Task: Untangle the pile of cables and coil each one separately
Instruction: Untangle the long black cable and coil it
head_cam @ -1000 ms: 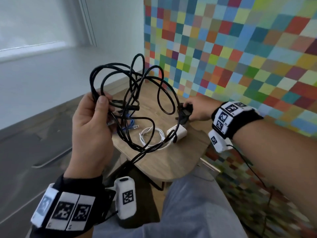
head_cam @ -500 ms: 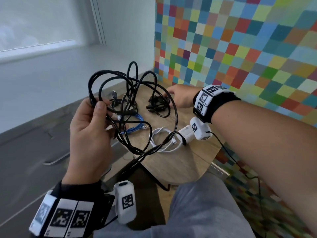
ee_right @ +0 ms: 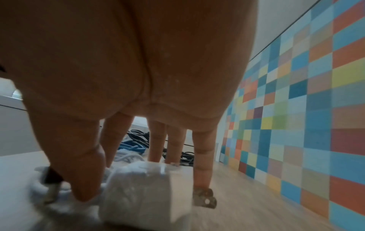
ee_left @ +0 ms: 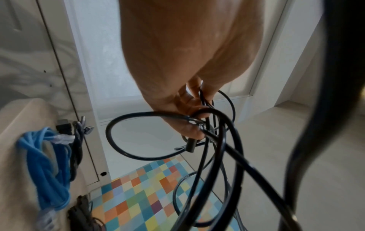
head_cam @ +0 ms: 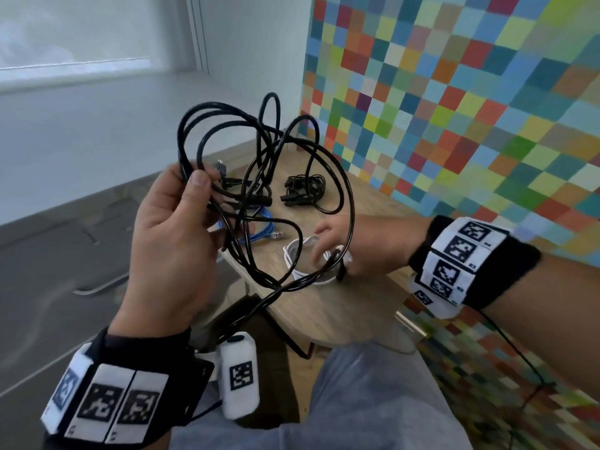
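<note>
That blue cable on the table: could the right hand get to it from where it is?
Probably yes. The right hand hovers with fingers spread over the white charger, and the blue cable lies just beyond on the table. Only hanging loops of the black cable, gripped by the left hand, cross between.

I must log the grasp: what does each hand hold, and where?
Left hand grips the black cable at its gathered loops. Right hand reaches over the white charger; hold unclear.

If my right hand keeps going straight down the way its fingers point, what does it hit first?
Probably the white charger and its white cable on the table: the right hand hovers right above them, fingers spread. Contact is unclear.
</note>
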Demonstrator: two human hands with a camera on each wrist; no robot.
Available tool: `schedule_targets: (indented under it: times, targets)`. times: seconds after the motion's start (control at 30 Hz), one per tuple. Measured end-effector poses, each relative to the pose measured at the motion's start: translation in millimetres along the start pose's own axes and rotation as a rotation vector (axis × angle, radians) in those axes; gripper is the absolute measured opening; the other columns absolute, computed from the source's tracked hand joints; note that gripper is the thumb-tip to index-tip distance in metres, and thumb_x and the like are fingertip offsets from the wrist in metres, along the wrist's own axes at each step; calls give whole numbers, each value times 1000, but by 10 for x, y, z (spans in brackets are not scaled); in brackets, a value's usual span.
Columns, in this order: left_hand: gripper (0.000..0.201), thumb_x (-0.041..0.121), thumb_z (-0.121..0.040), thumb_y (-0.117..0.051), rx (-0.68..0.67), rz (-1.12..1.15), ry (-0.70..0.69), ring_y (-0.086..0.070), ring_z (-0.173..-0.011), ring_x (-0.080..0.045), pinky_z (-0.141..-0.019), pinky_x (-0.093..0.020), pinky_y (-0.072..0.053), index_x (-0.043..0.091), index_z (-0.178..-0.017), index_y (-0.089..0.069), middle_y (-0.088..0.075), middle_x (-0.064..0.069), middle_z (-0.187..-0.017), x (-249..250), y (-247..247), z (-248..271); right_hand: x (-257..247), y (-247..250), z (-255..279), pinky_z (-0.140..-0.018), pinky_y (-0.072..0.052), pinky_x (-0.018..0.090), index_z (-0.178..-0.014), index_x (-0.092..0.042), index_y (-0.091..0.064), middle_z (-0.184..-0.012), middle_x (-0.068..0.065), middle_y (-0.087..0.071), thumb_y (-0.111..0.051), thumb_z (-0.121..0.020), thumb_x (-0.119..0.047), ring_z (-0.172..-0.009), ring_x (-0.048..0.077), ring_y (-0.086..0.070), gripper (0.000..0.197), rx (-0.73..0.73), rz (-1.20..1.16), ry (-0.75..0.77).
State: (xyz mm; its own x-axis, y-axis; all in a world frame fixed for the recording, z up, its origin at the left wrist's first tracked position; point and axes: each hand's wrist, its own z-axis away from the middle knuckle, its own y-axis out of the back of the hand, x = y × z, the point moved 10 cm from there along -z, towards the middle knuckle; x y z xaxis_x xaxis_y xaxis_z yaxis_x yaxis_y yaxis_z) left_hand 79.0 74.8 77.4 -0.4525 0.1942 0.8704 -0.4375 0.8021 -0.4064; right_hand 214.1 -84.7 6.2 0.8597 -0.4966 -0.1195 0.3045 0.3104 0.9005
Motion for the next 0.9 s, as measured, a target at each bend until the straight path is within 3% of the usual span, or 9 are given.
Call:
schedule_targets:
  times: [0.07,0.13,0.23,0.33,0.47,0.6,0.7,0.8,0.9]
  targets:
    - [23,15,-109,-40,-18,33,-19,-66,-70,-10,-62,-33,-58,19,-99,-60,-62,7,-78,59,15,6,97,5,-86,-97,-55,43,-111,-40,-72,-124,-9,-64,-71,-90,-20,-113,16,-61,30,-9,10,-32]
    - [21,16,-108,-41,-29,55,-36,-62,-71,-10,-62,-32,-57,19,-100,-60,-59,4,-81,104,69,10,208,73,-155,-91,-55,37,-106,-41,-73,-111,-14,-66,-73,-92,-28,-104,12,-62,19,-11,25,-88]
    - [21,17,-107,-43,-8,67,-38,-57,-71,-12,-63,-32,-56,20,-98,-62,-57,3,-82,108,188,8,401,220,-323,-86,-53,34,-113,-40,-72,-105,-16,-64,-69,-95,-28,-99,13,-61,21,35,100,-163]
    - [22,18,-107,-44,16,39,-28,-57,-70,-13,-64,-35,-57,21,-97,-63,-60,4,-79,61,276,7,541,335,-523,-87,-57,40,-95,-48,-67,-108,-14,-68,-66,-94,-22,-98,19,-64,25,70,100,-220]
    - [21,16,-108,-44,46,36,-6,-59,-67,-11,-62,-35,-59,18,-98,-62,-59,4,-75,-9,314,1,583,471,-701,-97,-55,44,-123,-29,-71,-127,-2,-68,-64,-94,-16,-112,26,-63,32,103,95,-286]
    - [19,16,-108,-45,18,44,0,-60,-69,-12,-63,-35,-59,17,-99,-63,-60,4,-77,-62,277,-6,411,633,-880,-101,-51,42,-132,-9,-65,-134,15,-65,-59,-102,-20,-120,37,-61,32,173,114,-244]
    - [16,21,-104,-49,-8,45,8,-61,-72,-14,-66,-37,-59,20,-98,-64,-58,2,-79,-93,238,13,371,701,-937,-90,-45,28,-134,-14,-66,-136,8,-65,-66,-99,-14,-123,31,-61,35,194,67,-241]
    - [19,17,-107,-47,-9,53,14,-63,-69,-13,-64,-37,-59,18,-97,-63,-57,1,-78,-93,182,40,443,839,-812,-94,-49,32,-126,-19,-72,-127,4,-69,-64,-99,-13,-118,28,-64,30,252,-31,-264]
    - [21,15,-108,-44,-34,82,18,-63,-69,-13,-64,-37,-59,16,-98,-62,-57,-1,-79,-74,90,55,465,1122,-421,-97,-49,32,-121,-26,-72,-123,-2,-71,-66,-99,-22,-116,18,-66,23,437,-239,-221]
